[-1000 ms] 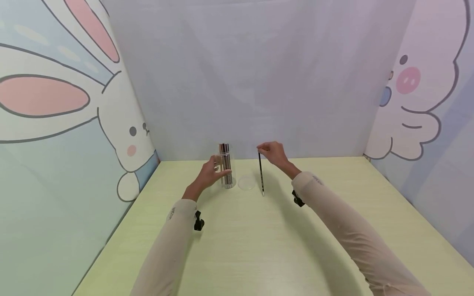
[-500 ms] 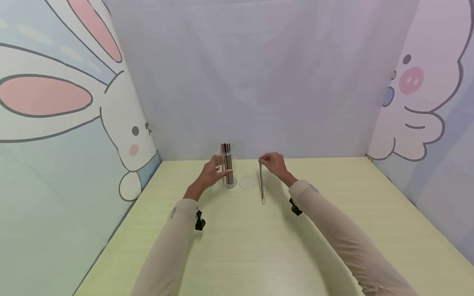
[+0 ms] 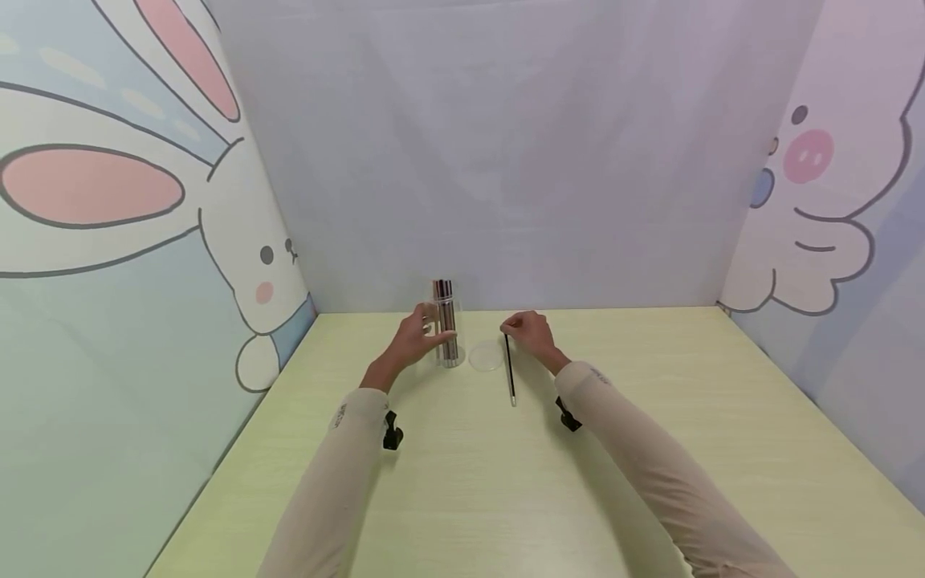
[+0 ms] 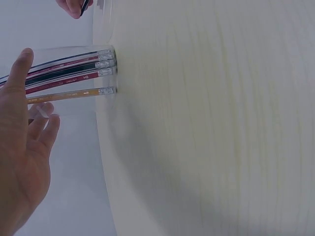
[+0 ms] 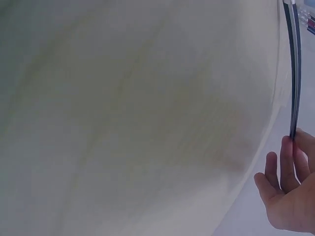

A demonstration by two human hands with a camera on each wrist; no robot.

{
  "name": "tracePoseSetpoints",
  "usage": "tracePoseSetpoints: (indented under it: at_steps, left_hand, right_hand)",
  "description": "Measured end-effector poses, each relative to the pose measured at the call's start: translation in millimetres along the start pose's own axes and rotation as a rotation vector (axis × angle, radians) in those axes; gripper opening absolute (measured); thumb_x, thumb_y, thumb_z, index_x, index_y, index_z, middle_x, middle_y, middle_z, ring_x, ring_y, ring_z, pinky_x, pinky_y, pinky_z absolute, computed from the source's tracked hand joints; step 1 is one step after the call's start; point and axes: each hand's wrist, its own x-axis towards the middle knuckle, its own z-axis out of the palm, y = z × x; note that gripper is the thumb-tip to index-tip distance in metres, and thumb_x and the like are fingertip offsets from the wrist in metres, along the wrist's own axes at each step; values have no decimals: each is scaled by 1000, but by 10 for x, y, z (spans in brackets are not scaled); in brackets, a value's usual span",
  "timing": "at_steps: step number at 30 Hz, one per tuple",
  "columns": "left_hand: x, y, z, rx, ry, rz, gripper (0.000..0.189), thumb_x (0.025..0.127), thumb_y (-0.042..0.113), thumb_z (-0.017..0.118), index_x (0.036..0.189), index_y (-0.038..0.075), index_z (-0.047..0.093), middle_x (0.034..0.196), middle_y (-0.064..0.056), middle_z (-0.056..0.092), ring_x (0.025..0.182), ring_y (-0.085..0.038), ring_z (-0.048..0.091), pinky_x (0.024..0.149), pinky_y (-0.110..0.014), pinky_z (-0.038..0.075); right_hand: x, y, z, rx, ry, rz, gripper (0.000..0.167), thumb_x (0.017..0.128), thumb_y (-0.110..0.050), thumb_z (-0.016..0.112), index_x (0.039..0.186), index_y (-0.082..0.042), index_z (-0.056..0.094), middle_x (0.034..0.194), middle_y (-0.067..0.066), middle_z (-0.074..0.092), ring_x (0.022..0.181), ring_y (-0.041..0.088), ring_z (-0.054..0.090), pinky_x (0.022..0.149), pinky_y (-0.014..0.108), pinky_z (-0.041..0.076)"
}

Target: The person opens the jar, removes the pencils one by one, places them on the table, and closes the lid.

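Note:
A clear cylindrical container (image 3: 459, 321) stands upright near the back of the table, with several pencils (image 4: 74, 78) in it, eraser ends down. My left hand (image 3: 413, 337) curves around its left side, the thumb across the front and the fingers behind. In the right wrist view, my right hand (image 5: 295, 187) pinches one dark pencil (image 5: 295, 73) by its end between thumb and fingertips. That pencil slants down toward me in the head view, its eraser end low and near the tabletop; whether it touches cannot be told. A round clear lid (image 3: 486, 356) lies between container and pencil.
The pale yellow-green table (image 3: 462, 498) runs back to a plain grey-white curtain (image 3: 506, 160). Side panels with a cartoon rabbit (image 3: 246, 241) and another cartoon animal (image 3: 809, 201) border it left and right. A black wrist camera (image 3: 393, 432) sits below the left cuff.
My right hand has come lower and slightly toward me, and the pencil in it has moved down toward the table. The left hand keeps its hold on the container.

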Motion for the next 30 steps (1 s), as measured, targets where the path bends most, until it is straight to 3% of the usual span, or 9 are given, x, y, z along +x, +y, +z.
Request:
tracePoseSetpoints:
  at_steps: [7, 16, 30]
  left_hand:
    - [-19, 41, 1, -1, -10, 5, 71, 97, 29, 77, 148, 3, 34, 151, -23, 46, 143, -38, 47, 119, -44, 43]
    - [-10, 23, -1, 12, -12, 8, 71, 97, 29, 76, 147, 3, 34, 150, -22, 47, 143, -38, 47, 119, -44, 43]
    - [-42, 31, 5, -2, -4, 9, 69, 97, 28, 77, 145, 3, 35, 150, -23, 47, 143, -38, 47, 119, -44, 43]
  right_hand:
    - [-23, -23, 34, -58, -28, 64, 20, 99, -23, 73, 107, -7, 82, 107, 10, 78, 98, 27, 72, 80, 41, 61]
    - [-86, -40, 27, -75, -28, 57, 19, 97, -21, 75, 105, -5, 82, 102, 11, 79, 88, 25, 73, 70, 38, 61]
    - [-77, -38, 73, -121, -45, 71, 17, 96, -22, 77, 103, -8, 83, 99, 8, 79, 84, 23, 72, 64, 34, 58]
